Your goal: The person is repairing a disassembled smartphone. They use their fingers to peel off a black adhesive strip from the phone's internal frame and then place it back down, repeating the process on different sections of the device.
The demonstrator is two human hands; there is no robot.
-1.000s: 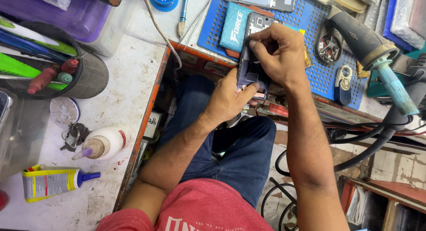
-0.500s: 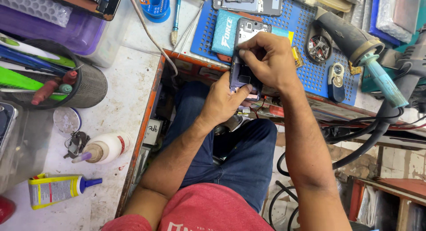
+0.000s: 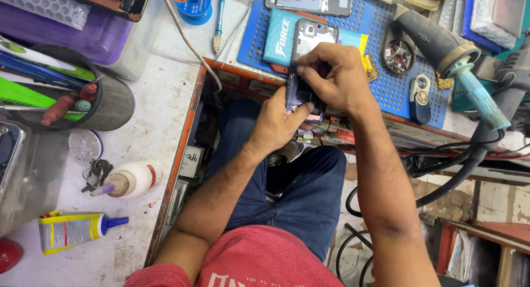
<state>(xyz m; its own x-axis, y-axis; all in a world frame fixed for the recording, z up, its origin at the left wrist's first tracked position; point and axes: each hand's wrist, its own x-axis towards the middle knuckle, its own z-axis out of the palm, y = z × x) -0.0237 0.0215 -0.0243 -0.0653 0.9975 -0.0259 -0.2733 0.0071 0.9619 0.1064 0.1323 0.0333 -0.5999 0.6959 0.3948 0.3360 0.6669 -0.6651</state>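
Observation:
Both of my hands hold a dark opened phone (image 3: pixel 300 94) above my lap, just in front of the bench edge. My left hand (image 3: pixel 279 121) grips it from below, thumb against its lower edge. My right hand (image 3: pixel 334 77) curls over its top from the right, fingers pressed on its upper part. Most of the phone is hidden by my fingers. Behind it, on a blue perforated mat (image 3: pixel 386 85), lies another phone body (image 3: pixel 312 36) with its back off, on a teal pad (image 3: pixel 281 36).
A hot-air gun (image 3: pixel 441 44) with a black cable lies at the right on the mat. A mesh cup of pens (image 3: pixel 94 99), a white glue bottle (image 3: pixel 132 179), keys (image 3: pixel 95 174) and a yellow tube (image 3: pixel 72 230) stand on the white side table at the left. Solder spool (image 3: pixel 193 0) at the back.
The view has shifted slightly, so the bench sits a little lower and left in frame. My hands keep the phone in the same grip; my right fingers have shifted slightly on its top.

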